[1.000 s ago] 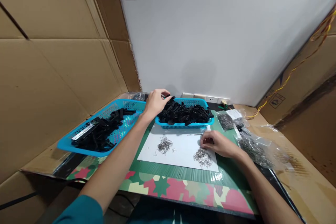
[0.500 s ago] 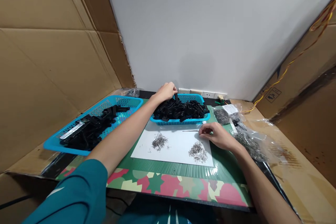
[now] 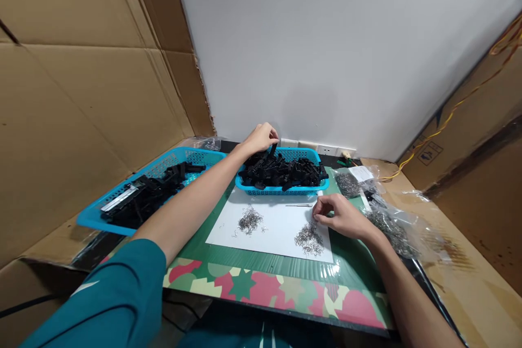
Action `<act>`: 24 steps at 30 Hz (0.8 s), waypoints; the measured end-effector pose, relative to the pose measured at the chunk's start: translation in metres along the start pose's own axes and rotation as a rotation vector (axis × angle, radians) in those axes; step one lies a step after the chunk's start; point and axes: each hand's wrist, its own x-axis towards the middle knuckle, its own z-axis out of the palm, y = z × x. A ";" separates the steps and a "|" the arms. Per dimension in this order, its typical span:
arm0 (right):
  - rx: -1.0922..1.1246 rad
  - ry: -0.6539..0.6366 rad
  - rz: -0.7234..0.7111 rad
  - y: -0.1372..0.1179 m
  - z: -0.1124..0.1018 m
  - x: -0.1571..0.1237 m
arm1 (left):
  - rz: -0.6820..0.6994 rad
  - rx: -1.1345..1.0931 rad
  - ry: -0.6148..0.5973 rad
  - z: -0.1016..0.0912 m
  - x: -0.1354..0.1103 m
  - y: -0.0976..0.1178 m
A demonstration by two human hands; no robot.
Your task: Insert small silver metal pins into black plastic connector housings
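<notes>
My left hand [image 3: 262, 137] is over the back left of a small blue basket [image 3: 281, 191]. Its fingers pinch a slim black plastic part [image 3: 273, 149], upright above a heap of similar black parts [image 3: 281, 171]. My right hand [image 3: 340, 216] hovers at the right edge of a white sheet [image 3: 277, 231]. Thumb and forefinger are closed at the tips, just above a pile of small wire springs or clips [image 3: 309, 239]; anything between them is too small to make out. Near those fingers lie thin metal tweezers [image 3: 299, 205]. A second pile of tiny metal pieces [image 3: 250, 220] is on the sheet's left half.
To the left stands a larger blue basket [image 3: 87, 218] with black assemblies inside. Plastic bags of metal pieces [image 3: 391, 228] lie at the right. Cardboard walls flank the green-covered table [image 3: 228, 253], and sockets [image 3: 326, 149] line the wall behind.
My right hand has shifted from beside the tweezers toward the right-hand pile, its fingertips lowered. My left hand still grips a black part over the basket. The view has shifted slightly.
</notes>
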 end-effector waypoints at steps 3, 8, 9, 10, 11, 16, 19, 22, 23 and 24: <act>0.006 0.000 0.003 0.001 0.000 0.000 | 0.075 -0.049 0.020 0.002 -0.006 0.003; 0.005 -0.006 0.007 -0.001 0.001 0.001 | 0.166 -0.116 -0.017 0.011 -0.017 0.005; 0.005 -0.011 0.007 -0.001 0.001 0.001 | 0.176 -0.119 -0.035 0.012 -0.020 0.005; 0.007 -0.018 0.007 -0.001 0.001 0.001 | 0.182 -0.120 -0.060 0.013 -0.022 0.004; 0.009 -0.025 0.006 -0.001 0.001 0.001 | 0.186 -0.120 -0.093 0.013 -0.023 0.004; 0.010 -0.048 -0.003 -0.001 0.001 0.000 | 0.147 -0.120 -0.235 0.007 -0.027 -0.002; 0.015 -0.060 -0.001 -0.001 0.001 0.000 | 0.112 -0.107 -0.231 0.000 -0.028 -0.005; 0.010 -0.042 -0.005 -0.001 0.000 0.000 | 0.107 -0.102 -0.254 -0.007 -0.033 -0.005; 0.005 -0.030 -0.013 -0.001 0.000 0.000 | 0.109 -0.106 -0.270 -0.009 -0.036 -0.005; 0.001 -0.018 -0.022 -0.001 0.000 0.000 | 0.112 -0.111 -0.287 -0.011 -0.040 -0.004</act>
